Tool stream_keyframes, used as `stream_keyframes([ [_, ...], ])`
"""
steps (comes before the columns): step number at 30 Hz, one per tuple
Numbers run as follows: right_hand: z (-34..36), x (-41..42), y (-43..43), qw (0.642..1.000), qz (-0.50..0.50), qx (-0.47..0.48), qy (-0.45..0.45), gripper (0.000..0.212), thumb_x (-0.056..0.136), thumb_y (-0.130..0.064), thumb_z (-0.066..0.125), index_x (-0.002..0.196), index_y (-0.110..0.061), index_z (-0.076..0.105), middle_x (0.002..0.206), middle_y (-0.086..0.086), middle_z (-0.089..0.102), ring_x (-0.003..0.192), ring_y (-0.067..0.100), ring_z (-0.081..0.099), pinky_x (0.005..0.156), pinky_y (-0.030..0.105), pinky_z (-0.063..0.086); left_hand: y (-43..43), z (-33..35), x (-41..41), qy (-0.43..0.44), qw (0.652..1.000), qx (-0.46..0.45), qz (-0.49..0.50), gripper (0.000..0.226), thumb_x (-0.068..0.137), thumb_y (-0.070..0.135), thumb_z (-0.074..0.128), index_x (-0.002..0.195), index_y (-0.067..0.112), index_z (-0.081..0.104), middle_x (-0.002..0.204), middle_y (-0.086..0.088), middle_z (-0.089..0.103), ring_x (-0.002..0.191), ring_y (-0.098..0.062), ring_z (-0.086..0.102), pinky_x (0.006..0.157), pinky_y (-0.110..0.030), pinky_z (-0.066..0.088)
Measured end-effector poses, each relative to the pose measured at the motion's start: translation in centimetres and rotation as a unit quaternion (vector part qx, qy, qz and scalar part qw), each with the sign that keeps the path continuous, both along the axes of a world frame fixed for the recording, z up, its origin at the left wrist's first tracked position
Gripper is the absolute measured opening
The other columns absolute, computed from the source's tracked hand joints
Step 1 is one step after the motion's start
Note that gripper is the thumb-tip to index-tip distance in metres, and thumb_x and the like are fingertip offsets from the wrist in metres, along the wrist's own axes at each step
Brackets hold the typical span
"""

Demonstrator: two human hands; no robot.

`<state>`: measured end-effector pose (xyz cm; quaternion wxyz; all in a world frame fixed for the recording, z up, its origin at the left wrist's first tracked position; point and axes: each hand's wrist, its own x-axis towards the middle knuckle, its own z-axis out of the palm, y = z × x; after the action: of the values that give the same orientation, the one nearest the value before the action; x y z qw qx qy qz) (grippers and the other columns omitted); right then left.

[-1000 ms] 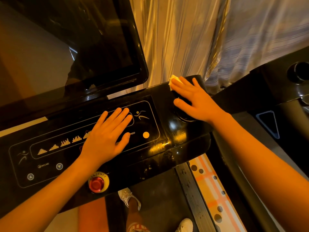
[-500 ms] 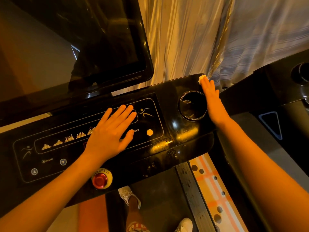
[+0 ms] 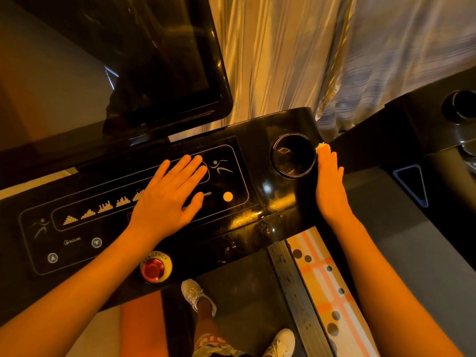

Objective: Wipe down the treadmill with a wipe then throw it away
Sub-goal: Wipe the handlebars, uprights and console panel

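Right of centre, the right hand point(image 3: 331, 184) presses the wipe point(image 3: 321, 146) flat-fingered on the edge of the treadmill point(image 3: 260, 135) by the cup holder point(image 3: 293, 155); the wipe could slip off. The left hand point(image 3: 167, 199), flat and empty, may trigger the control panel point(image 3: 77, 243).

Striped curtain point(image 3: 283, 60) hangs behind; a patterned floor strip point(image 3: 322, 274) lies beside 1 neighbouring machine point(image 3: 438, 130).

dim, warm amber light tints everything. the curtain point(image 3: 283, 60) glows brightest and turns cooler and bluish toward the right. small glare spots shine on the glossy treadmill console point(image 3: 268, 188) beside the cup holder point(image 3: 292, 155), and the dark screen point(image 3: 154, 47) carries faint reflections. the wide lens bows straight edges near the corners, where detail goes soft.
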<state>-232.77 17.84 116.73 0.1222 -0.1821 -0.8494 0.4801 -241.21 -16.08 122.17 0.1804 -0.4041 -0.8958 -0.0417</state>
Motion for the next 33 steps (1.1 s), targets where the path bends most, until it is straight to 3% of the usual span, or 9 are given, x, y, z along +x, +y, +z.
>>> stream_keyframes([
  [3,-2.8,3.6,-2.5,1.0,0.011,0.017,0.003,0.083,0.095,-0.075,0.014,0.156,-0.021,0.028,0.171,0.014,0.01,0.157,0.034,0.0,0.126,0.057,-0.001,0.0,0.0,0.0,0.0,1.0,0.0,0.0,0.056,0.103,0.039,0.043,0.152,0.012,0.046,0.161,-0.008,0.038,0.151,-0.024,0.03,0.126,-0.044,0.016],
  [5,-3.4,3.2,-2.1,0.994,0.034,0.104,-0.011,0.058,0.102,-0.044,0.022,0.137,-0.006,0.048,0.162,0.015,0.027,0.154,0.037,0.018,0.123,0.068,0.01,0.0,0.0,0.1,-0.001,1.0,-0.001,0.0,0.056,0.103,0.039,0.043,0.152,0.012,0.045,0.161,-0.008,0.038,0.151,-0.023,0.03,0.126,-0.044,0.016],
  [9,-1.7,1.6,-2.2,0.999,-0.021,0.048,0.014,0.045,0.1,-0.024,0.037,0.143,-0.016,0.037,0.148,0.002,0.036,0.141,0.015,0.032,0.122,0.063,0.021,0.1,0.1,0.1,0.0,1.0,-0.001,0.001,0.057,0.103,0.039,0.043,0.152,0.012,0.045,0.161,-0.008,0.037,0.151,-0.023,0.03,0.126,-0.042,0.015],
  [12,-2.3,4.2,-5.5,0.997,0.023,0.077,-0.001,0.065,0.106,-0.034,0.034,0.163,-0.02,0.007,0.171,0.004,0.007,0.159,0.026,-0.002,0.128,0.052,0.002,0.0,0.1,0.3,0.002,1.0,-0.001,0.002,0.057,0.103,0.039,0.042,0.152,0.012,0.045,0.161,-0.008,0.038,0.151,-0.023,0.03,0.125,-0.043,0.016],
  [16,-3.1,6.0,-7.8,0.988,0.073,0.134,0.01,0.067,0.103,-0.041,0.021,0.164,-0.021,0.003,0.171,0.0,-0.007,0.157,0.02,-0.014,0.126,0.04,-0.008,0.1,0.2,0.3,-0.008,1.0,-0.005,0.002,0.057,0.103,0.04,0.041,0.153,0.012,0.045,0.161,-0.008,0.037,0.151,-0.024,0.029,0.125,-0.045,0.017],
  [20,-3.3,6.0,-6.2,0.983,0.066,0.149,0.079,0.055,0.109,-0.021,0.04,0.162,-0.027,0.022,0.17,-0.004,0.014,0.157,0.008,-0.001,0.128,0.041,0.0,-0.1,0.5,0.3,-0.016,1.0,-0.019,0.004,0.057,0.104,0.041,0.04,0.153,0.013,0.044,0.162,-0.007,0.036,0.151,-0.025,0.03,0.125,-0.046,0.018],
  [23,-4.0,6.0,-4.8,0.978,0.039,0.192,0.076,0.053,0.106,-0.032,0.051,0.156,-0.019,0.038,0.166,0.004,0.031,0.154,0.02,0.026,0.127,0.053,0.013,0.2,0.6,1.0,-0.019,0.999,-0.023,0.016,0.055,0.104,0.039,0.041,0.152,0.013,0.047,0.16,-0.009,0.039,0.15,-0.027,0.033,0.122,-0.05,0.024],
  [28,-5.0,5.5,-5.0,0.978,-0.012,0.208,0.001,0.079,0.102,-0.06,0.029,0.162,-0.01,0.018,0.17,0.014,0.013,0.158,0.029,0.002,0.123,0.049,-0.001,0.2,-0.2,4.6,-0.045,0.997,0.033,0.056,0.05,0.102,0.028,0.048,0.149,0.014,0.05,0.161,-0.008,0.039,0.152,-0.026,0.029,0.123,-0.049,0.021],
  [33,-5.1,5.5,-6.2,0.979,0.001,0.201,0.024,0.066,0.107,-0.044,0.02,0.161,-0.008,0.02,0.169,0.015,0.019,0.157,0.032,0.006,0.125,0.054,0.001,-0.8,-1.1,8.0,-0.057,0.995,0.052,0.063,0.048,0.101,0.025,0.051,0.148,0.015,0.052,0.161,-0.007,0.039,0.153,-0.025,0.028,0.124,-0.052,0.022],
])
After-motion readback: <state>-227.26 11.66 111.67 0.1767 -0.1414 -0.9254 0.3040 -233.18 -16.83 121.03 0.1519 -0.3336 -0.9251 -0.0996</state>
